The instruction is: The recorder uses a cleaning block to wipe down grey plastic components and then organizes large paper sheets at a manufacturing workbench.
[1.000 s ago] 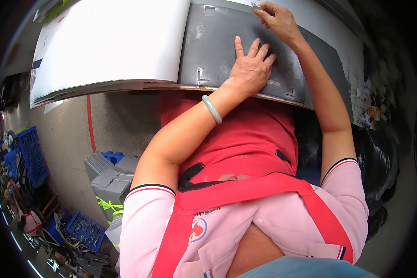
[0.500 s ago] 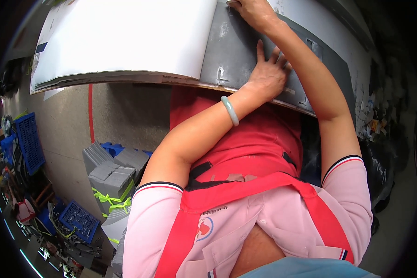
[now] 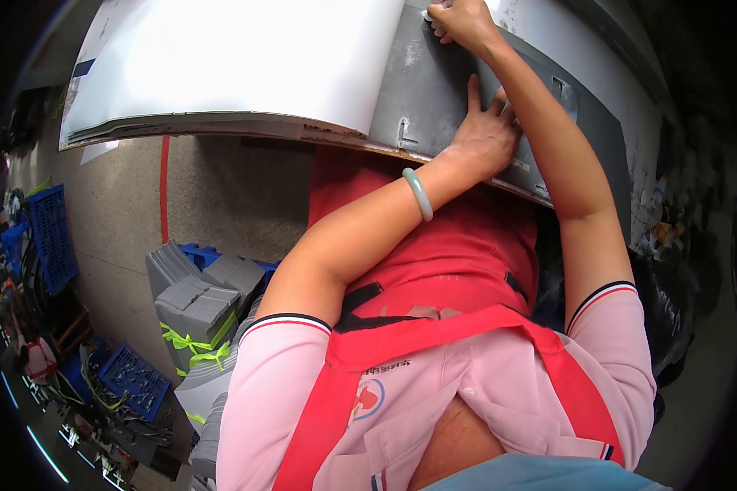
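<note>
Both hands crowded the flat grey foam sheet [image 3: 434, 90] on the desk [image 3: 336, 131]: the left hand [image 3: 487, 135] pressed flat near the front edge, the right hand [image 3: 458, 20] gripping at the far side, its forearm crossing the sheet's right part. A large white board [image 3: 237, 57] covered the desk to the left, touching the grey sheet. Below, bundled grey foam stacks [image 3: 201, 307] and blue plastic crates [image 3: 49, 233] stood on the floor.

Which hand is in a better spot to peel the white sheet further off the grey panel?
Probably the right hand: it pinches at the white sheet's edge. The left hand lies flat on the grey panel, seemingly steadying it.
</note>
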`<control>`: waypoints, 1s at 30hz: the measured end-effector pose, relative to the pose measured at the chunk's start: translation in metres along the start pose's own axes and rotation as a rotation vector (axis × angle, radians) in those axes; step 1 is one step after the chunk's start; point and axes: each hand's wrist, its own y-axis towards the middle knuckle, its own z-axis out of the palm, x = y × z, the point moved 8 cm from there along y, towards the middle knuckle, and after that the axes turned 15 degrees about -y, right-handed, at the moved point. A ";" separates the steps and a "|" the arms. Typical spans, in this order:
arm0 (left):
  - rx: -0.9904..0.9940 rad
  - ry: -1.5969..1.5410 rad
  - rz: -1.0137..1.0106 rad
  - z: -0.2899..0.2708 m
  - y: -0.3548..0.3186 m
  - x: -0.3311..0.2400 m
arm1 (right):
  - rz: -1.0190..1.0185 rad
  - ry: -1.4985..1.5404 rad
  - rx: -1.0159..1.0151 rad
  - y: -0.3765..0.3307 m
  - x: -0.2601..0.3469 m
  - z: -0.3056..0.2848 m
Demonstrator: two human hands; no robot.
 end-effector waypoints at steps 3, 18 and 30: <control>-0.099 -0.074 0.025 -0.008 0.001 -0.002 | -0.002 0.041 0.025 -0.006 -0.011 -0.002; -0.058 0.003 0.039 0.004 -0.003 0.005 | -0.098 -0.082 0.360 -0.157 0.026 0.054; 0.112 0.497 -0.054 -0.006 0.004 -0.035 | -0.394 -0.353 0.191 -0.171 0.024 0.032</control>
